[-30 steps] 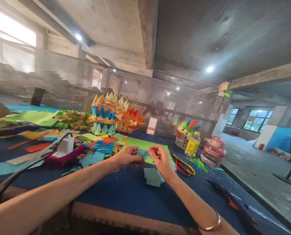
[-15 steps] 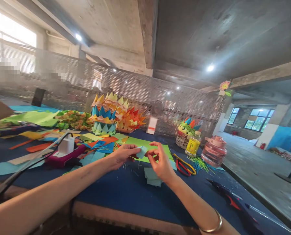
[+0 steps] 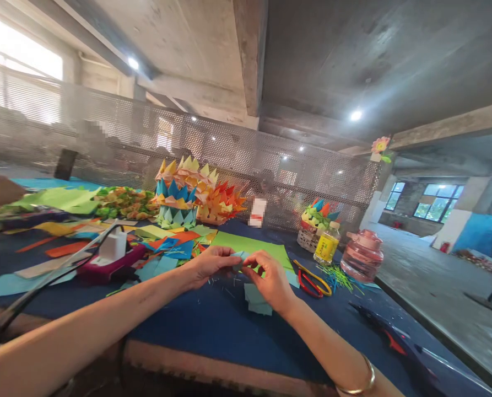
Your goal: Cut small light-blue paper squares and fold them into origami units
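A: There's a yellow label [image 3: 324,250] on the bottle [image 3: 327,244], right of centre. Can we get a word off it?
B: Dark marks, yes, there they are, but far too small to read!
A: Over to the middle of the frame, the upright white item [image 3: 257,212]. Any brand there?
B: A reddish patch low down, the rest breaks into blocks. No letter or number readable anywhere!

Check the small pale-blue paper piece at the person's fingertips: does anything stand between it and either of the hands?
Nothing visible does. The left hand pinches the small pale-blue paper piece, and the right hand is at its other edge, its grip partly hidden. The flat light-green paper sheet lies beyond, not between.
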`<state>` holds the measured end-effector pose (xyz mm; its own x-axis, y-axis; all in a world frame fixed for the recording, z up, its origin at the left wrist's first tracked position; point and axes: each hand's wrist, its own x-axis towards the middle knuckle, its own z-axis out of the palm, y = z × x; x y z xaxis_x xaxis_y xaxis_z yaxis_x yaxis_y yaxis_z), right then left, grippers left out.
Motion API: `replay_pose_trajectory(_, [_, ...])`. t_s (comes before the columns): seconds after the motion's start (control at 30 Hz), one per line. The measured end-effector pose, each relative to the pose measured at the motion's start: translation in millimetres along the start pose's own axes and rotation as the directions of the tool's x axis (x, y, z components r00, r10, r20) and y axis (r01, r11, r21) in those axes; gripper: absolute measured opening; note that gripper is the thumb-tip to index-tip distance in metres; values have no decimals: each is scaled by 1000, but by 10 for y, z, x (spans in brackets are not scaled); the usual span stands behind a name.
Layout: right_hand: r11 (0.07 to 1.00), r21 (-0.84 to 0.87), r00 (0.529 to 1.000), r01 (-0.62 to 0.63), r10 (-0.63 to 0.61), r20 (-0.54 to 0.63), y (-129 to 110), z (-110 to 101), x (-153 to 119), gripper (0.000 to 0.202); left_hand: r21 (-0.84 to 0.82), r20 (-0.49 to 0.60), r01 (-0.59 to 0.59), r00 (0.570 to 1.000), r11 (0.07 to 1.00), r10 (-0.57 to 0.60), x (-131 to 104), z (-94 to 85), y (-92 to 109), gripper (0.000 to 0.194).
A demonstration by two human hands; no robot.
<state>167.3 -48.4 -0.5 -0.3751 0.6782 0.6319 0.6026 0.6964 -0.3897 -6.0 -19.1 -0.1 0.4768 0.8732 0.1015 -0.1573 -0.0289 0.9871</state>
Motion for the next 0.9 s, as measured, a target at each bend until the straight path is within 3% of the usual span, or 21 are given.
replay_pose_trajectory(0.3, [990, 74, 991, -121, 124, -46, 36, 50, -20, 18, 11, 36, -18, 999, 1000, 18, -6, -7, -11, 24])
replay_pose_trajectory(0.7, [980, 120, 984, -158, 166, -63, 14, 57, -16, 23, 97, 60, -86, 995, 992, 81, 3, -7, -46, 22])
replay_pose_trajectory(0.9, [961, 222, 983, -164, 179, -51, 23, 55, -4, 17, 101, 29, -62, 998, 993, 59, 9, -26, -50, 22])
